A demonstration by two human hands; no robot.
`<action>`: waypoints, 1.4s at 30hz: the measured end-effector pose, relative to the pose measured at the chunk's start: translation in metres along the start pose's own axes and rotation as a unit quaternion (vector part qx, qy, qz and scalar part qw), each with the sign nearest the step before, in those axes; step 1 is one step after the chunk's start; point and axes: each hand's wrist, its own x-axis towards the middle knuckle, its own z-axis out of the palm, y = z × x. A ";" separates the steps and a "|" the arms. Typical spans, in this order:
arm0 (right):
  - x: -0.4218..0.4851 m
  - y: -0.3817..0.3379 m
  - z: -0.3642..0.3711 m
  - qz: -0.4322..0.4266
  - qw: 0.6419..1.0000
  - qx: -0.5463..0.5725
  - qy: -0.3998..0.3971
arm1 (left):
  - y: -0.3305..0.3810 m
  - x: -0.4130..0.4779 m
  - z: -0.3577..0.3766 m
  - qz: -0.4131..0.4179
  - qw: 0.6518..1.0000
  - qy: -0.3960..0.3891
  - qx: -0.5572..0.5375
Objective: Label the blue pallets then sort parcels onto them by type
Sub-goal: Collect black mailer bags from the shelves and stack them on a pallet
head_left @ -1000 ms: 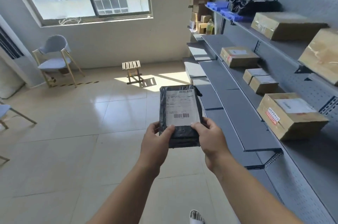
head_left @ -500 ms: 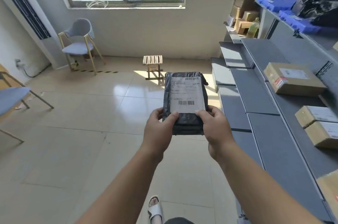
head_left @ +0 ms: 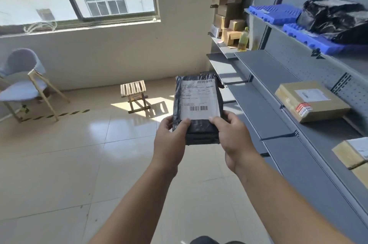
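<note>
**A:** What is cut off or hard to make out, left to right?

**B:** Chair [head_left: 22,80], grey seat, wooden legs: left side cropped by the frame. Stool [head_left: 133,89], slatted wood: whole, standing by a sun patch. Left hand [head_left: 169,142] and right hand [head_left: 233,138]: fingers hidden beneath the parcel [head_left: 199,130], only thumbs and backs show. Label [head_left: 199,100]: print too small to read, barcodes recognisable as such. Blue pallets [head_left: 278,13], top shelf: the nearer one partly covered by a black bag [head_left: 334,18]. Carton [head_left: 352,152] at the right edge: cropped.

**A:** Parcel, position against the grip?

**B:** Held in the air over the tiled floor, beside the grey shelving [head_left: 268,108], not touching it. The left hand grips the lower left corner, thumb on top at the label's bottom edge. The right hand grips the lower right corner, thumb likewise on top. Most of the parcel extends beyond the hands, away from the person.

**A:** Appearance?

**B:** Dark grey plastic mailer, oblong, wrinkled. The white label covers most of the upper face, with one barcode at the top and one near the bottom.

**A:** Further right?

**B:** Cardboard box [head_left: 310,101], labelled, lying flat on the middle shelf.
</note>
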 end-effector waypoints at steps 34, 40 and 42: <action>0.495 -0.185 -0.050 -0.163 0.954 -0.039 0.250 | 0.139 0.487 0.331 0.075 0.969 -0.234 -0.011; 0.526 -0.209 -0.068 -0.184 0.906 -0.012 0.381 | 0.167 0.535 0.396 0.105 0.927 -0.360 0.004; 0.529 -0.215 -0.080 -0.192 0.890 -0.016 0.412 | 0.170 0.541 0.420 0.112 0.914 -0.391 0.005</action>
